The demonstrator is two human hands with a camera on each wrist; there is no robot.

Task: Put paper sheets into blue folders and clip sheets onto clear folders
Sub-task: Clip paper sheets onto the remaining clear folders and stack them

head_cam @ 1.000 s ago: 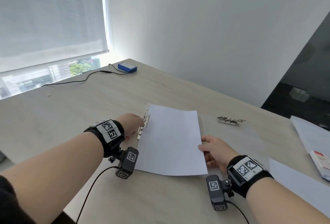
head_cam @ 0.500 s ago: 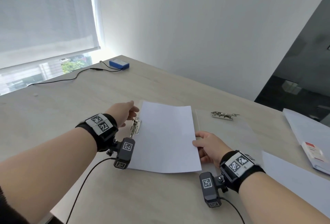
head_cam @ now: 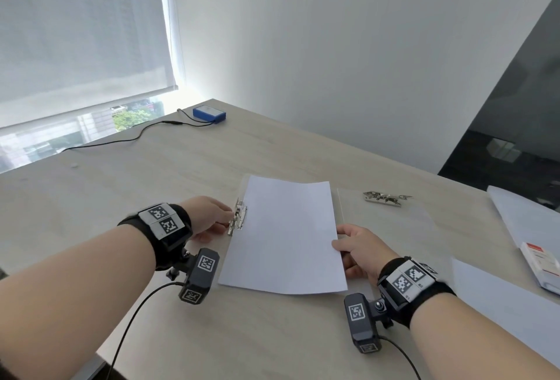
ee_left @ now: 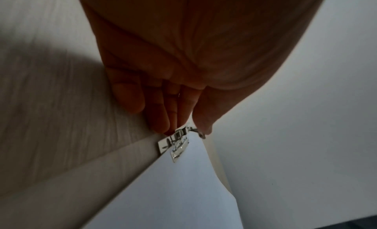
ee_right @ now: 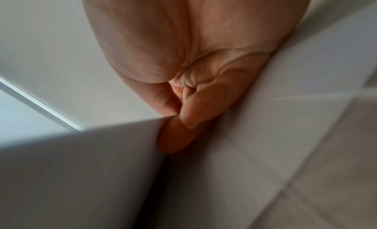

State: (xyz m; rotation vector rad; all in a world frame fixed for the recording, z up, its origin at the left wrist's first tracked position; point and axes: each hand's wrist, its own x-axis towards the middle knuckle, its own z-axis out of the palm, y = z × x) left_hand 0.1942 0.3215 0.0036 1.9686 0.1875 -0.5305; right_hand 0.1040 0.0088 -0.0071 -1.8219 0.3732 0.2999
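Surface (head_cam: 272, 334): pale wood-grain top carrying everything, w/ a window blind behind and a dark panel at far right. Paper sheet (head_cam: 285, 234): white, lying flat on a clear folder (head_cam: 340, 207), which shows only as a thin see-through rim past the sheet's right edge; its extent is otherwise hard to trace. Second clear folder (head_cam: 409, 228), just beside on the right, barely visible apart from its own metal clip (head_cam: 382, 198). More white sheets (head_cam: 521, 216) lie at the far right, cut off by the frame; a small blue box (head_cam: 209, 114) w/ cable sits near the window. Right hand (head_cam: 357, 248): fingers curled at the sheet's right edge, thumb on top, pinching it, prob. to keep the sheet square while the clip works. Left hand (head_cam: 209, 217): fingertips and thumb closed on the lever clip (head_cam: 238, 218) at the sheet's left edge, approx. mid-press; whether the clip is biting the paper yet cannot be told. No blue folder is in sight.
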